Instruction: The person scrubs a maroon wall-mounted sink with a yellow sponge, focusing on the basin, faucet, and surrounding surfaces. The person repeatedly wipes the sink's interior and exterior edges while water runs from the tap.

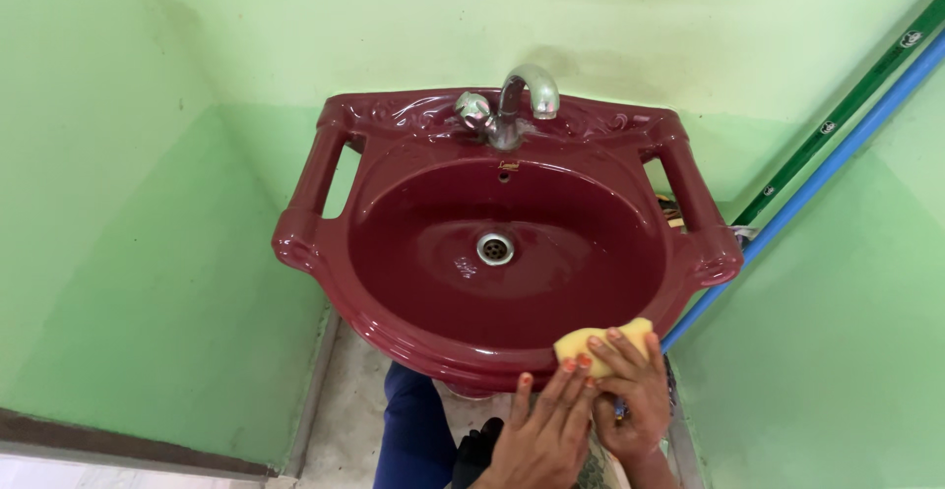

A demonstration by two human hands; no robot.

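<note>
A glossy maroon ceramic wall basin fills the corner, and wiping seems underway at its front rim: the right hand grip pinches a yellow oblong sponge there. The left hand, fingers spread and empty, rests beside it; next, probably firm pressure along the rim.

Pale green walls meet in a corner, with green and blue pipes running diagonally.

— What sort of place is this?
— A home washroom corner: a maroon wall basin with a chrome tap at twelve o'clock, green walls, pipes at two o'clock.
</note>
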